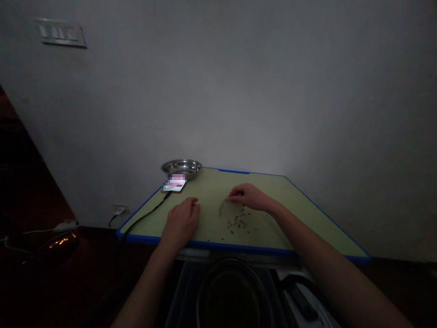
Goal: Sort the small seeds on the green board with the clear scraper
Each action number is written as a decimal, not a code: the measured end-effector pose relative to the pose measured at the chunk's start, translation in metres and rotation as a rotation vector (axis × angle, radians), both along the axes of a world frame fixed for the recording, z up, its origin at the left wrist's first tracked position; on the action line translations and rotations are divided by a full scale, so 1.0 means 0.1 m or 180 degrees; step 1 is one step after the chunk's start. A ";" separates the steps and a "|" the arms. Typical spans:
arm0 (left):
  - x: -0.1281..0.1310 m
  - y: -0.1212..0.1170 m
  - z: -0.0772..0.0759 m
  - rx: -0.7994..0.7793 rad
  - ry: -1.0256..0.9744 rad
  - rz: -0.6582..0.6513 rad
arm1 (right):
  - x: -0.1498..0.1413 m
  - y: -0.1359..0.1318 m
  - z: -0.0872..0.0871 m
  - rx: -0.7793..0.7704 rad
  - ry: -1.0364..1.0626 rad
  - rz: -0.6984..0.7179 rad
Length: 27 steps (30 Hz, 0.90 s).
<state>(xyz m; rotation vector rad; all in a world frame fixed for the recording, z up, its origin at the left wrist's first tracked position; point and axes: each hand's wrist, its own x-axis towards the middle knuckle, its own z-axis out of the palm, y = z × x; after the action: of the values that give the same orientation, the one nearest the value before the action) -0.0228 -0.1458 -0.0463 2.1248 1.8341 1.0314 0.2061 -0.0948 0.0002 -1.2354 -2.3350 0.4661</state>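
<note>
My left hand (181, 219) rests on a low green table (300, 200) with a blue rim, its fingers curled loosely, and what is in them, if anything, is hidden. My right hand (248, 197) lies further right with fingertips pinched together at the rim of a small clear dish (223, 207). Several small dark seeds (238, 222) are scattered on the table just in front of that hand.
A steel bowl (181, 167) stands at the table's far left corner, with a lit phone (175, 183) and its cable (143, 217) beside it. A white wall rises behind. A dark round container (232, 291) sits below the near edge. A switch plate (61, 33) hangs high left.
</note>
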 end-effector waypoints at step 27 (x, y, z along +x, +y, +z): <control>0.02 -0.01 0.01 -0.0014 0.0262 0.0052 | 0.73 -0.88 -0.47 -0.0349 0.0180 -0.0718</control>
<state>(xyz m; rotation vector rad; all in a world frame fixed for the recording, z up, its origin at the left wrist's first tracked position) -0.0205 -0.1468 -0.0453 2.1842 1.8915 0.9560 0.2792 -0.1827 -0.0471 -1.4960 -2.1152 0.5495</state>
